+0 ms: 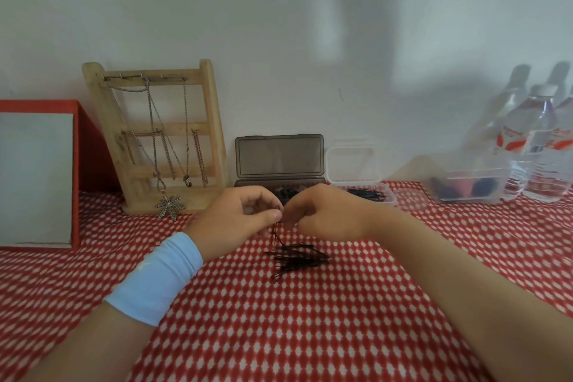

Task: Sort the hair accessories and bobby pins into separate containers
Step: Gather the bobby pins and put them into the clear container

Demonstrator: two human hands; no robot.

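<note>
A loose pile of dark bobby pins (297, 257) lies on the red-and-white cloth in the middle. Just above it my left hand (238, 220) pinches a few bobby pins (274, 234) that hang down from its fingertips. My right hand (322, 214) meets it fingertip to fingertip, fingers curled at the same pins. Behind the hands stands a smoky grey case (279, 158) with its lid up; its contents are mostly hidden. To its right a clear plastic box (369, 192) with its lid up holds black bobby pins.
A wooden jewellery stand (161, 139) with chains leans at the back left, beside a red box (46, 177). At the back right a clear tub (468, 189) holds coloured items, with water bottles (536, 146) next to it.
</note>
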